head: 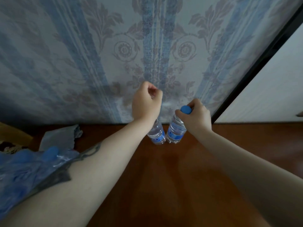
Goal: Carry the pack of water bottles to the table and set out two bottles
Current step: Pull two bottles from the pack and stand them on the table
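Observation:
Two clear water bottles with blue labels stand upright side by side at the far edge of the brown wooden table (pixel 180 177). My right hand (pixel 196 114) grips the blue cap of the right bottle (pixel 176 131). My left hand (pixel 146 102) is closed in a fist over the top of the left bottle (pixel 157 135); its cap is hidden, so the grip cannot be confirmed. The torn blue plastic pack (pixel 27 167) with more blue-capped bottles lies at the table's left, under my left forearm.
A wall with blue and grey floral wallpaper (pixel 114 54) rises right behind the table. A dark frame (pixel 255 66) and white panel stand at the right. A torn grey scrap of wrap (pixel 60 136) lies at the back left.

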`<state>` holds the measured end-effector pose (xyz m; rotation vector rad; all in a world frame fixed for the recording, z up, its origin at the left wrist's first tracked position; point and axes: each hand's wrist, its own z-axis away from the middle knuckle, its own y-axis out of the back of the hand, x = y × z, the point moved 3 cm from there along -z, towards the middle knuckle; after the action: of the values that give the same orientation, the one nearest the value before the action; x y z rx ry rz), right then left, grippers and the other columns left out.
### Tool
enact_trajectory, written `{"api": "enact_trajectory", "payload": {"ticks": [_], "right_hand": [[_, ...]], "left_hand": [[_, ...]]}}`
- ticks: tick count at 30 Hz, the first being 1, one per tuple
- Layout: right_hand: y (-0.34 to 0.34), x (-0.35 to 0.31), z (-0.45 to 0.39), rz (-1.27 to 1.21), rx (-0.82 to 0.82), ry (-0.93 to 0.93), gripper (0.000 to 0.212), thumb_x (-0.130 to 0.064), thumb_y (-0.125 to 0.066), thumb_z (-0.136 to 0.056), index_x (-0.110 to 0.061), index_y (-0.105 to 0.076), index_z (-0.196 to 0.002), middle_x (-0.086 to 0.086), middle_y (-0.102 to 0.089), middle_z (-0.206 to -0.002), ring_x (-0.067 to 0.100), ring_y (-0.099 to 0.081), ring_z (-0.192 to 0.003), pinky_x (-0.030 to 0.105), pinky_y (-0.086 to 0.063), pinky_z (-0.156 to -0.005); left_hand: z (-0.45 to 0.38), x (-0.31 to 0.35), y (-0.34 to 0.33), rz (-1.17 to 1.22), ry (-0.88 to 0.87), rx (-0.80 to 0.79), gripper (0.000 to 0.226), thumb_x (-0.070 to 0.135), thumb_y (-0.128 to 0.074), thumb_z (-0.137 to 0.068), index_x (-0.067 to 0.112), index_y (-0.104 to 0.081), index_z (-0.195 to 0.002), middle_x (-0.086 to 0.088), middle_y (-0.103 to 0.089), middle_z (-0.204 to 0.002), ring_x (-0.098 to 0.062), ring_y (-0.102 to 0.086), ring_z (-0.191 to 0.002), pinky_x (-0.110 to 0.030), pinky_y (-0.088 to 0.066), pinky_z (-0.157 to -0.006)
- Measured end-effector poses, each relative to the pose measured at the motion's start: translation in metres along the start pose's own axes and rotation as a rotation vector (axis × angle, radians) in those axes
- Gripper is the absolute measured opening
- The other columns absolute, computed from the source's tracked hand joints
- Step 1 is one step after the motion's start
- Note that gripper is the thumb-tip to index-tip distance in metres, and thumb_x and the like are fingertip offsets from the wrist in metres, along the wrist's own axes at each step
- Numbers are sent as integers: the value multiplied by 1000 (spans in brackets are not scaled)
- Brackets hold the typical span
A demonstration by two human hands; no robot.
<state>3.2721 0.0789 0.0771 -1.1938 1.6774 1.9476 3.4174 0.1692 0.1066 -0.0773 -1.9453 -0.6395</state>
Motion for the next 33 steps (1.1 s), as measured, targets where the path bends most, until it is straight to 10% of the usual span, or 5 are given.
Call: {"api": "enact_trajectory", "payload": {"ticks": [9, 16, 33], "right_hand": [[5, 0, -14, 115, -198, 60, 37, -38, -72, -75, -17, -43, -87, -8, -50, -69, 6, -46, -59, 27, -34, -46], [8, -3, -13, 152, -274, 152, 38, -38, -71, -80, -17, -42, -92, -5, -52, -72, 6, -48, -61, 25, -36, -48], [6, -29, -47, 200, -230, 197, 35, -35, -71, -80, -17, -43, -91, 1, -56, -82, 20, -54, -72, 28, -34, -50]], "left_hand": [[29, -13, -46, -137, -223, -405, 24, 27, -54, -92, 8, -55, -79, -3, -55, -79, -19, -51, -70, -37, -45, -60], [1, -9, -29, -768, -344, -640, 50, 51, -54, -86, 11, -41, -112, -7, -52, -99, -23, -49, -69, -31, -33, -50], [-25, -1, -33, -667, -312, -461, 41, 43, -68, -80, 14, -39, -86, -6, -57, -83, -23, -50, -67, -32, -31, -53]]}}
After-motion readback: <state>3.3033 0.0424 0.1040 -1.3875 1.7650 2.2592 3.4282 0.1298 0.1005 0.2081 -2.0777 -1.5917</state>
